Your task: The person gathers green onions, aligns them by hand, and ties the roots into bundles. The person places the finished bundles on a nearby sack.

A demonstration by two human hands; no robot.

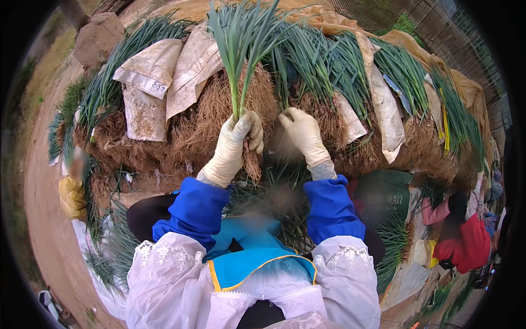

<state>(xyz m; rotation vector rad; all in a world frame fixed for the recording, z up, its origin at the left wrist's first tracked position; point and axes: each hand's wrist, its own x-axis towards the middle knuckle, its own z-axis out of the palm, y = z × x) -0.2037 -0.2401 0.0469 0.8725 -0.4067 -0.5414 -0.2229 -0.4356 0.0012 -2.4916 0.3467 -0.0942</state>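
Observation:
My left hand (238, 142), in a cream glove, is closed around a few allium plants (234, 94), leek or onion. Their green leaves (242, 35) fan upward above my fist, and brown roots (251, 161) hang below it. My right hand (305, 133), gloved the same way, is raised to the right, its thumb and forefinger near the lower end of some green leaves (282, 88). Whether those fingers pinch a leaf I cannot tell. Behind both hands rises a bank of stacked plants (236, 103), with matted brown roots facing me.
Dirty white woven sacks (146, 68) lie over parts of the stack, and a tan cover (341, 20) runs along its top. Loose plants (269, 189) lie below my hands. At right, a green sack (380, 193) bears writing; beyond sits a person in red (464, 246).

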